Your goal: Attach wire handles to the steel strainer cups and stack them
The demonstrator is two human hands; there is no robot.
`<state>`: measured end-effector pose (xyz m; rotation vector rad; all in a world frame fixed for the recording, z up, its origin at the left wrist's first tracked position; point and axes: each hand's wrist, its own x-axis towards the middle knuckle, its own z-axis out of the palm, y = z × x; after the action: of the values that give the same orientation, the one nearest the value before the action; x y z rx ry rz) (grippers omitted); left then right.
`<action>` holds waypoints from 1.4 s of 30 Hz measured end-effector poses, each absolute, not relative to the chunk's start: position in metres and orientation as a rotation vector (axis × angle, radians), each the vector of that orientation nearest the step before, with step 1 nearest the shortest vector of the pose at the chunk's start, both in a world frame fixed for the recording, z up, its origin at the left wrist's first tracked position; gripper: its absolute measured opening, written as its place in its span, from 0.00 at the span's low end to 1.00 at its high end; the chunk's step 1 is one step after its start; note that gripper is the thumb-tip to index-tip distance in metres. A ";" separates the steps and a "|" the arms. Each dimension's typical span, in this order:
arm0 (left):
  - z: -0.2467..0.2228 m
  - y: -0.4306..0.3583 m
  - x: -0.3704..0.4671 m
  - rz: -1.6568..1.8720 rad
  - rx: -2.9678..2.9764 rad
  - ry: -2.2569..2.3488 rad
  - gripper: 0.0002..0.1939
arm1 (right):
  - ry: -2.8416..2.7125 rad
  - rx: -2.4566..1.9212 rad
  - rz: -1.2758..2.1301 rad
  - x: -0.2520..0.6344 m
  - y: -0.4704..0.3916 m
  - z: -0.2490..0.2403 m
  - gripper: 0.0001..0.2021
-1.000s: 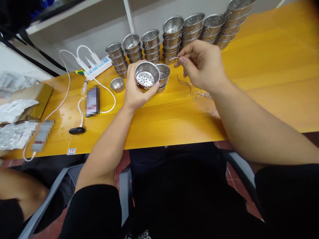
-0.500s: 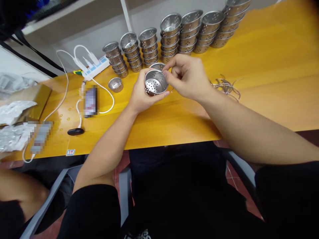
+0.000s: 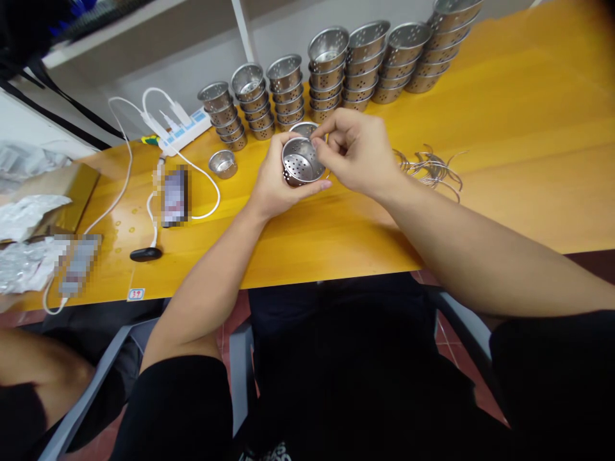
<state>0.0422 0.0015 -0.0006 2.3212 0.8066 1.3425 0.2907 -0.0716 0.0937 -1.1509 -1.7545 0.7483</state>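
Table: perforated cup stacks along its back edge
Right hand: has come to the rim of the held cup, fingertips pinching, apparently a thin wire
Left hand: wrapped around the cup
Held cup: between front and back edges, now engaged by both hands
Loose wires: right of the hands

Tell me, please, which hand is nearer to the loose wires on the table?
Right. The right hand is left of the loose wires, at the rim of the cup; the left hand is farther left, holding it.
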 end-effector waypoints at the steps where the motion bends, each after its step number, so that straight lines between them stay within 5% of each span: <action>1: -0.001 0.001 0.042 1.335 2.326 0.807 0.64 | -1.754 -1.132 0.758 0.291 -0.071 0.092 0.30; 7: 0.005 -0.004 0.038 1.384 2.310 0.774 0.60 | -1.683 -0.983 0.922 0.289 -0.076 0.096 0.27; 20: 0.007 0.002 0.026 1.262 2.320 0.682 0.54 | -1.796 -0.644 1.145 0.292 -0.072 0.100 0.40; 24: 0.002 0.009 0.027 1.303 2.348 0.693 0.59 | -1.762 -0.692 1.135 0.286 -0.069 0.093 0.44; 37: -0.005 0.025 0.035 1.337 2.370 0.792 0.44 | -1.726 -0.835 1.095 0.288 -0.050 0.076 0.44; 42: -0.015 0.037 0.030 1.332 2.370 0.761 0.47 | -1.725 -0.855 1.107 0.286 -0.046 0.074 0.44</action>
<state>0.0301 0.0367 -0.0152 2.3697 0.7608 1.3318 0.2859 -0.0461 0.0744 -0.8546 -1.7245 1.1066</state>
